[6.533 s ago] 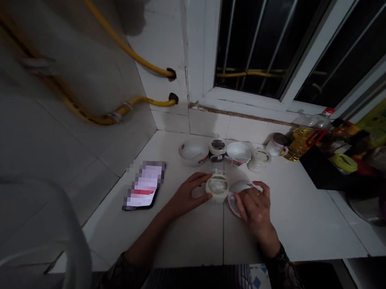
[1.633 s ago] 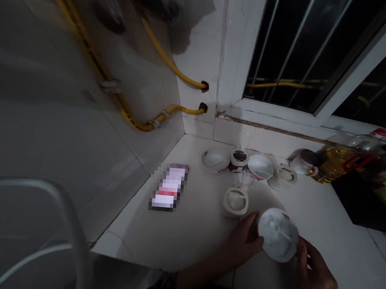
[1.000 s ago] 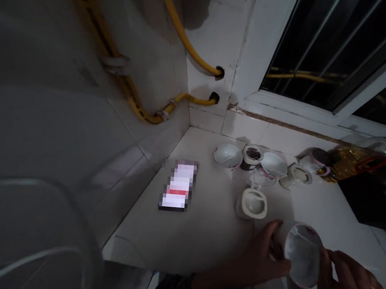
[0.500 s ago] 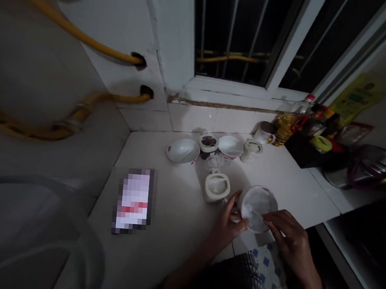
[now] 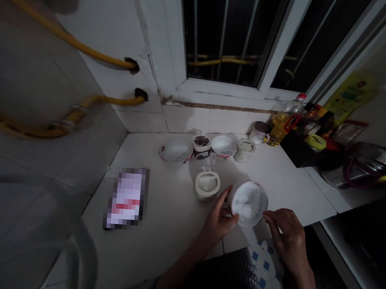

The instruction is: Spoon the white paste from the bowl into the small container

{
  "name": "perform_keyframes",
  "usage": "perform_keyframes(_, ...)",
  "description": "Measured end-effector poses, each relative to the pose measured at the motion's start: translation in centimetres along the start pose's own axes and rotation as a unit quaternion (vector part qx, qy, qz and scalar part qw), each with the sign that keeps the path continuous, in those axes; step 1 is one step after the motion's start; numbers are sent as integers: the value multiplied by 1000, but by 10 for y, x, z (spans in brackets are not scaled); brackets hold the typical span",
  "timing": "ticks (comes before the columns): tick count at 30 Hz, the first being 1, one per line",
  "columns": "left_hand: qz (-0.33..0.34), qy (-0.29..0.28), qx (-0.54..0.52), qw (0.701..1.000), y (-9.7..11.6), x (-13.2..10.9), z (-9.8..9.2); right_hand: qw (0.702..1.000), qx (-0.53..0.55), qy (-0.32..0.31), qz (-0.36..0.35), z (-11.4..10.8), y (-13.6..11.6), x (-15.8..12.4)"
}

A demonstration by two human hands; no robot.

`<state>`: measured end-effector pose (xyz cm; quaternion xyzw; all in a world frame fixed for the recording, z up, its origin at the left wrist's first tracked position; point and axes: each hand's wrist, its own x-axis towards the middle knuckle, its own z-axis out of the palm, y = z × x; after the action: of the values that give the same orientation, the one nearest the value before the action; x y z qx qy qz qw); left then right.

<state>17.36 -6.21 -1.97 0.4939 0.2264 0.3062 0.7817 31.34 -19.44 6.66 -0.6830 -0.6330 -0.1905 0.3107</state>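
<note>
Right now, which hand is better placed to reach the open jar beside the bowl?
Left, probably. The left hand holds the white bowl by its left side, and the open jar stands just beyond its thumb. The right hand is at the opposite rim, farther off.

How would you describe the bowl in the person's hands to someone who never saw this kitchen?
Find the barred window, then drop to the white counter beneath it. Near its front edge, the left hand grips a white bowl, the right hand at its other side. Unlike the two bowls by the wall, it is lifted and tipped toward the viewer.
</note>
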Motion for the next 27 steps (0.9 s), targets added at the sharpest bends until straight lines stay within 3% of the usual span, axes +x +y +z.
perform_keyframes(5,-21,-17,2,1000,-2,3,-1,991,-90,104,3,8,5,6)
perform_keyframes(11,-26,-42,-21,999,0,8,-8,999,-28,0,-23,4,1,-1)
perform_keyframes(15,-63,-59,-49,995,-1,8,-8,995,-64,76,18,3,1,-1)
perform_keyframes(20,-121,-59,-20,991,-2,4,-7,983,-130,118,59,29,2,8)
perform_keyframes(23,-128,-60,-22,990,2,4,-6,993,-50,91,52,40,-4,12)
perform_keyframes(27,-130,-56,-28,989,8,5,-8,995,98,-22,10,32,-8,15)
